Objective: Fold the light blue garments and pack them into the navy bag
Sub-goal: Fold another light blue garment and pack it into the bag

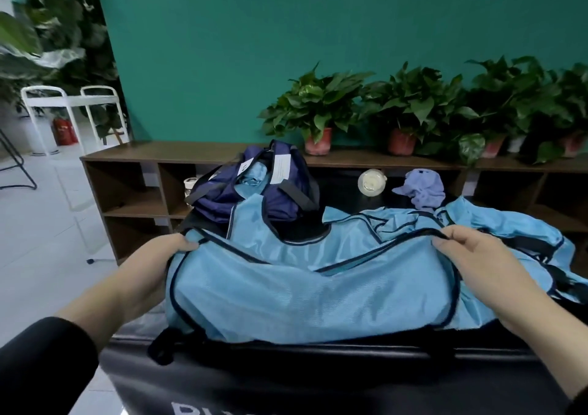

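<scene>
In the middle of the frame, the left hand (165,257) and right hand (467,255) pinch the top corners of a shiny light blue garment with dark trim (311,290). It lies on a black table (318,373). The soft navy bag (254,189) sits just behind it, with more light blue cloth inside.

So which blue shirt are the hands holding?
The front light blue garment, pinched by the left hand and right hand; the other garment lies untouched behind.

Left hand (165,255) and right hand (471,252) pinch a light blue garment (305,297) before the navy bag (254,189).
</scene>
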